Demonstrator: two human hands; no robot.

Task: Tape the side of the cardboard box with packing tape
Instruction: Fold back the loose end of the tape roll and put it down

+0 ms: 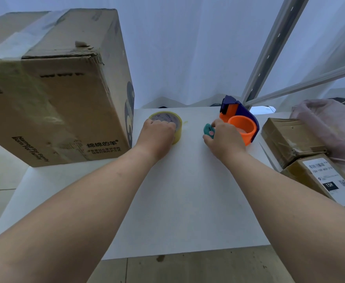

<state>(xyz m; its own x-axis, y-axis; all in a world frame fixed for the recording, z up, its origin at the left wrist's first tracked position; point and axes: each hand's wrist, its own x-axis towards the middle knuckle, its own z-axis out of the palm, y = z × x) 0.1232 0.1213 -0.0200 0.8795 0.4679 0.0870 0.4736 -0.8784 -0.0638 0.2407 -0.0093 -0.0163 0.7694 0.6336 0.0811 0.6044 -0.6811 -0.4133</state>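
Observation:
A large cardboard box (53, 94) stands at the left of the white table (184, 201), with clear tape along its top seam. To its right lies a yellowish roll of packing tape (170, 119). My left hand (157, 133) rests on the roll with fingers curled over its near edge. My right hand (223, 137) is closed around a small teal cutter (208, 130). Just behind that hand sits an orange and blue tape dispenser (240, 121).
Two smaller taped parcels (302, 152), one with a shipping label, lie at the right edge with a pinkish plastic bag (330, 123) behind them. A metal frame (273, 48) rises at the back right. White sheeting hangs behind the table.

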